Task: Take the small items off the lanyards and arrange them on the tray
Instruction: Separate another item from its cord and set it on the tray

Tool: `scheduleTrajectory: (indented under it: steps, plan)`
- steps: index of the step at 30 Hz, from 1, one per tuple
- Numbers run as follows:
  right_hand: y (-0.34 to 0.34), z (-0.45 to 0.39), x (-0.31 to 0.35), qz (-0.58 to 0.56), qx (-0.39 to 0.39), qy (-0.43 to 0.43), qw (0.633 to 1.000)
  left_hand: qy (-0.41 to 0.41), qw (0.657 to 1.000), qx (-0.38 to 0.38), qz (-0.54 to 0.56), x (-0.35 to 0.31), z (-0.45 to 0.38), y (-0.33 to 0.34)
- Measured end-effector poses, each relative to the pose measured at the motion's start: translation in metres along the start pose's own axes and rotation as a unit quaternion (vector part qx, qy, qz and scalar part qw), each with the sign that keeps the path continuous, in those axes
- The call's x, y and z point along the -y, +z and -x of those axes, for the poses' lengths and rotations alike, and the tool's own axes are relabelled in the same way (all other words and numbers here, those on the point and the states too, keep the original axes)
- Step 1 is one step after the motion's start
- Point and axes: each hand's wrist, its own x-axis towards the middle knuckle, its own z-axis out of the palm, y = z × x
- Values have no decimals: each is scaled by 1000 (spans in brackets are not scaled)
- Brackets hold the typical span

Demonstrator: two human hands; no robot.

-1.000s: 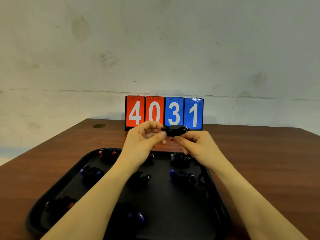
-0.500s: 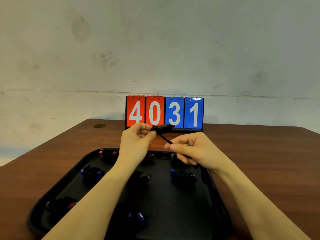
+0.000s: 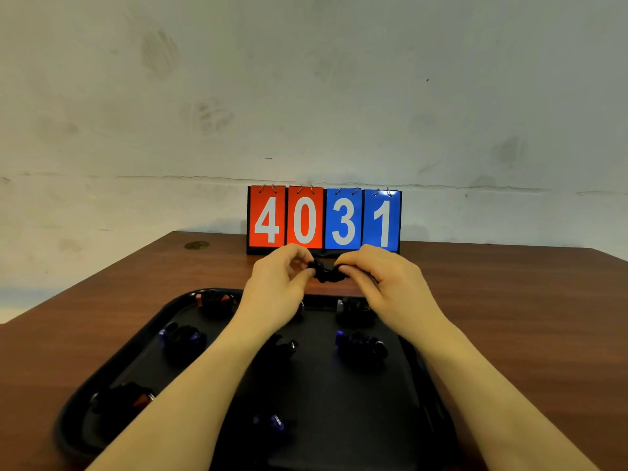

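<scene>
Black plastic tray sits nearest on the brown wood worktop, long side running away from the camera. Both forearms cross over it.

Tray contents, near to far:
- near left: dark bundle with red-orange bits
- near centre: dark bundle with blue bits, partly under the left forearm
- mid left: black and blue bundle
- mid centre: black piece with a metal ring, half hidden by the left wrist
- mid right: black and blue bundle
- far left: black bundle with red tabs
- far right: black bundle, partly behind the right hand

Bundles lie apart from each other in rough rows. Too dark to tell items from lanyard cord.

Left hand and right hand are raised above the tray's far edge, facing each other. Between them is a small black lanyard piece, clear of the tray. Left thumb and forefinger pinch its left end; right fingers are curled over and pinch its right end. The other fingers of both hands are bent inward. Cannot tell whether the item is detached from its cord.

Behind the hands: flip scoreboard standing upright, red 4 and 0, blue 3 and 1. Small round brass-coloured insert at the worktop's far left. Stained pale wall behind.
</scene>
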Motion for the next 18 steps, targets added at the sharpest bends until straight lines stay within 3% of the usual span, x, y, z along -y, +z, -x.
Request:
scheduleTrajectory:
  steps: [8,18]
  plan:
    - [-1,-1,-7,-14,-30,-6,999,37,996,79,25,-6,4,-4]
    - [-7,-1,-16,-190,-16,158,969,61,989,110,77,-10,7,-7]
